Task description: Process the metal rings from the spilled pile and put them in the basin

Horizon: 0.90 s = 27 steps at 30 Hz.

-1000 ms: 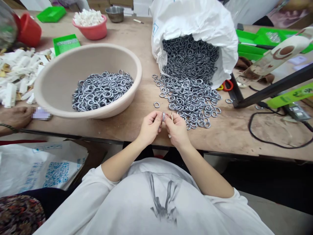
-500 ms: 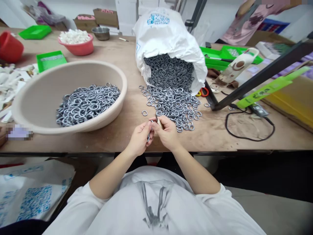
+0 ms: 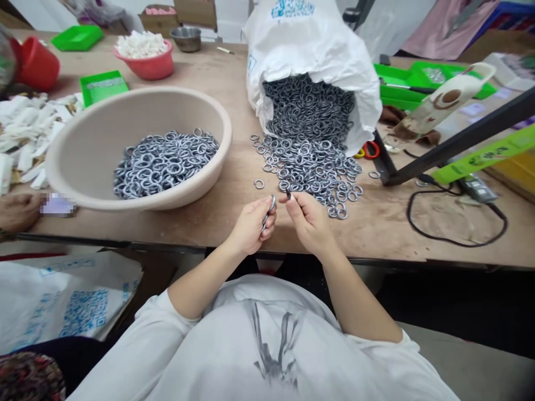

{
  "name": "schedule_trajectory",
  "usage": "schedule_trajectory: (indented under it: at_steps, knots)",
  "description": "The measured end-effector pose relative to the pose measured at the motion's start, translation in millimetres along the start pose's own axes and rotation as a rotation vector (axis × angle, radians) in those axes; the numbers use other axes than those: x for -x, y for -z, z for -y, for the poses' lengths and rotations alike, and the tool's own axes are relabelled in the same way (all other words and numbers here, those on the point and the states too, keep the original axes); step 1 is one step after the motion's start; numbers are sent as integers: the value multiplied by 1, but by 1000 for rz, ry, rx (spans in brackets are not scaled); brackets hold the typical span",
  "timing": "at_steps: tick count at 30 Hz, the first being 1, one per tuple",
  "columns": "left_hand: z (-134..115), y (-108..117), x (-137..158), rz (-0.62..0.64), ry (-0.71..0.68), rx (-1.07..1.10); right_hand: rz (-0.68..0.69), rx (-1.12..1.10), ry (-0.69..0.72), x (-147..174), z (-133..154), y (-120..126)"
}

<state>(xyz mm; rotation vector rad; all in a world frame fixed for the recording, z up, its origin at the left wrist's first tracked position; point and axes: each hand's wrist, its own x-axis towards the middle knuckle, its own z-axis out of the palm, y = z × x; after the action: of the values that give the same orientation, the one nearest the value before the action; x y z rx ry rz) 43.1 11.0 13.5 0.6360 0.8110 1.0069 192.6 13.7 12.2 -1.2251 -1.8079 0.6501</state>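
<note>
My left hand (image 3: 253, 225) is closed on grey rings (image 3: 272, 204), one upright at the thumb and at least one more lower between the fingers. Just to its right, my right hand (image 3: 311, 223) grips a small knife (image 3: 288, 194); only its dark tip shows, and the fingers cover the rest. A gap separates the two hands. Beyond them, a heap of loose grey rings (image 3: 311, 167) spills from the mouth of a white sack (image 3: 309, 47). To the left, a large beige basin (image 3: 223, 133) holds a pile of similar rings.
A person's hand (image 3: 19, 211) rests at the table's left edge, near white pieces (image 3: 27, 125). Behind the basin are a green tray (image 3: 102, 94) and a red bowl (image 3: 150, 68) of white parts. A black metal bar (image 3: 460, 136) and a cable (image 3: 412, 217) are on the right.
My hands have come apart; earlier they met at the ring. The tool in my right hand has turned, hiding its pale handle. The whole view has shifted slightly.
</note>
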Motion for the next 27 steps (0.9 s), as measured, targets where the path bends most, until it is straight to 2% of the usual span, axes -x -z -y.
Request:
schedule_trajectory:
  at_steps: [4,7,12,16,22,27]
  knots:
    - [-1,-1,0,-11,12,32,71,261,119,12,9,3]
    - [0,-3,1,-20,32,43,82,381,147,14,12,2]
    - [1,-3,2,8,41,50,69,442,173,11,13,3]
    - [1,-1,3,13,41,42,87,390,190,12,11,3]
    - [-1,3,-2,16,83,31,106,256,60,11,8,-5]
    - [1,8,-3,18,88,49,48,274,-76,-1,-7,-11]
